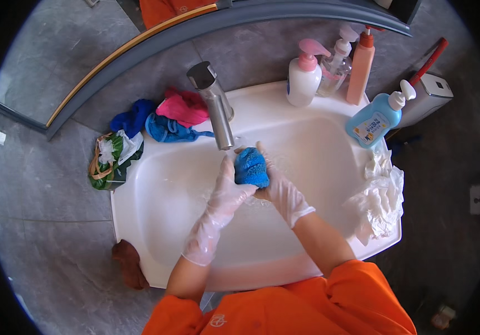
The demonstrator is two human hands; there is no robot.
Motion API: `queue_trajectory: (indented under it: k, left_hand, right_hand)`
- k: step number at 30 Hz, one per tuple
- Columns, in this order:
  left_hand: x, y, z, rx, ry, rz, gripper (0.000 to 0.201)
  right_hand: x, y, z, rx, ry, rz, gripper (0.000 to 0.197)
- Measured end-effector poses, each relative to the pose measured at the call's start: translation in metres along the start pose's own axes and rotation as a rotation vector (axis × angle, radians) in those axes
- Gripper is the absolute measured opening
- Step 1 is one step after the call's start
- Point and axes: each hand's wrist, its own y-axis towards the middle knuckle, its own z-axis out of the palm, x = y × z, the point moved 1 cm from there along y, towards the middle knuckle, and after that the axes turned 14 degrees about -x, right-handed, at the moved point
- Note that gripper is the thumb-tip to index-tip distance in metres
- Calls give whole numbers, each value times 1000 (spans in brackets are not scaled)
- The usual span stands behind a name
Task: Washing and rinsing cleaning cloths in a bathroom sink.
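Note:
Both my hands wear thin clear gloves and hold a bunched blue cloth [251,168] over the basin of the white sink [181,245]. The cloth is wet-looking and rough in texture. My left hand [232,188] grips it from the left, with the thumb across its near edge. From the right, my right hand [276,183] closes around it, its fingertips partly hidden behind the cloth. Just beyond my hands, the spout of the metal faucet [217,114] points down at the basin. Ripples or bubbles show in the basin around my hands.
A folded blue cloth [172,129], a pink cloth [184,107] and a dark blue cloth [133,118] lie at the sink's back left. Pump bottles, including a white one [303,84] and a light blue one [375,120], stand back right. Crumpled white tissue [382,201] covers the right rim.

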Motion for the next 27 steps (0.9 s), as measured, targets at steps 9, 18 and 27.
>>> queue_trajectory:
  k: [9,18,27]
  left_hand:
    - [28,2,-51,-360,273,528,85]
    - [71,31,-13,-412,-1183,-449,42]
    - [58,-23,-12,-169,-1279,-674,33]
  right_hand:
    - [-39,2,67,-224,169,-222,25]
    - [-36,-16,59,-168,-65,-1028,31]
    - [-34,-59,84,102,-1345,-1401,32]
